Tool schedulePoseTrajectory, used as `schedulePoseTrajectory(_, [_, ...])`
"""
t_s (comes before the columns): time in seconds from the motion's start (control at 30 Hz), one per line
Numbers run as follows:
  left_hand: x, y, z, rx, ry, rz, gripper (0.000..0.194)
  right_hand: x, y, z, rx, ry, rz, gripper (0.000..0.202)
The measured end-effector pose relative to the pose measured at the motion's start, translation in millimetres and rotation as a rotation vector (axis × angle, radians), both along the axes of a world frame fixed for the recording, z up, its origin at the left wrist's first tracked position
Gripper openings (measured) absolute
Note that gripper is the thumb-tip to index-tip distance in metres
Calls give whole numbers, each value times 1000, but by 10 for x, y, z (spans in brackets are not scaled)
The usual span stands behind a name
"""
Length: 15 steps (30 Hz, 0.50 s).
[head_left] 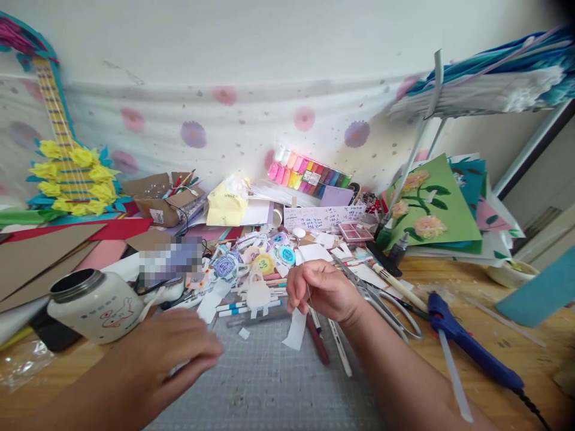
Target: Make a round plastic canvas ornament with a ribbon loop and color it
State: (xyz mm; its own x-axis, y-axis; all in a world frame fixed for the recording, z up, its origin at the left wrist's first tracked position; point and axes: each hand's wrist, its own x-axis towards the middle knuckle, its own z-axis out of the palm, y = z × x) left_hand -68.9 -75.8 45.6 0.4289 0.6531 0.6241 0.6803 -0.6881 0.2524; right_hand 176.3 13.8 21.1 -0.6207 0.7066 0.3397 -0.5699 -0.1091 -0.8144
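Over the cutting mat, the right hand pinches a thin strand, seemingly steadying it; the left hand half-curls, contents hidden.

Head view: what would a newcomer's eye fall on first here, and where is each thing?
Probably the guitar-shaped craft with yellow flowers at far left, in front of the patterned sheet, and the bright rows of colours at the back, near centre. Closer in, the left hand and right hand hover over the grey mat. A blue glue gun lies at right on the wooden table.
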Motion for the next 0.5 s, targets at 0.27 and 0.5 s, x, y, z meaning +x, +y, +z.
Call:
schedulePoseTrajectory(0.27, [748,510,309,130,-177,-134,11,-57,-42,-4,-25,-82,-7,39])
schedulePoseTrajectory(0.5, [847,632,125,101,-291,-173,9,-59,1,-69,-61,-154,-54,41])
